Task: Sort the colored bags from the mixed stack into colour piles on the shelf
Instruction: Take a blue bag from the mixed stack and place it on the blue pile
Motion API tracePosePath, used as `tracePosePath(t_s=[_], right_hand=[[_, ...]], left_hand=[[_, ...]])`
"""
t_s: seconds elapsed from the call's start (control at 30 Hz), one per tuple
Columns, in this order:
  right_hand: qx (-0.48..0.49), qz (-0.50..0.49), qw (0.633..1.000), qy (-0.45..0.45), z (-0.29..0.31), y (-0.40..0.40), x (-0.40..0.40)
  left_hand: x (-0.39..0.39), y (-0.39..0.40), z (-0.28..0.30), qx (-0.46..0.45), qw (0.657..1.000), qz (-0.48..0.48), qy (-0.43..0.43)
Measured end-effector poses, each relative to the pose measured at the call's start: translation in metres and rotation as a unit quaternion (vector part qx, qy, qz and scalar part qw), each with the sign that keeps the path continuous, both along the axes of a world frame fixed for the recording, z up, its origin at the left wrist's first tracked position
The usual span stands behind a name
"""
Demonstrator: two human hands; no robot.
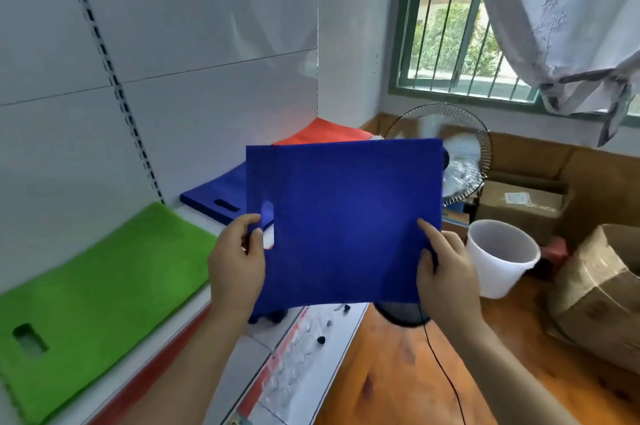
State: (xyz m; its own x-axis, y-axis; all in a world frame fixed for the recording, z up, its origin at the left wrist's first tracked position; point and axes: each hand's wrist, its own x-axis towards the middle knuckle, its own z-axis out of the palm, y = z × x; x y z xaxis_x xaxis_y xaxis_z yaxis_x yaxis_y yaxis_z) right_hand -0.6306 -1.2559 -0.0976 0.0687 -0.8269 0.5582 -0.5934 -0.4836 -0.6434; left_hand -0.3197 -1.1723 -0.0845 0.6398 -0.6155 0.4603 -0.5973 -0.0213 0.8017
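Above the shelf (194, 306), blue bag (346, 220) pinched between both hands' fingers (427, 234)

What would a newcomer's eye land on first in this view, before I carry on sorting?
The blue bag held up mid-frame, the left hand pinching its edge by the handle cutout and the right hand gripping the opposite edge. Next, the green bag lying flat on the shelf at lower left, then the blue pile and the red pile further along.
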Motion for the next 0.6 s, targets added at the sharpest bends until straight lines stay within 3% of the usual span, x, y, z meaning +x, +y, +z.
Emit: tracePosePath(t_s=[0.37,0.6], right_hand=[[0.025,0.174,0.984,0.029,0.005,-0.210,0.042],[0.040,0.280,0.958,0.049,0.004,-0.269,0.139]], left_hand=[[-0.008,-0.108,-0.009,0.040,0.985,0.169,-0.013],[0.032,-0.116,-0.008,0.050,0.960,0.275,0.004]])
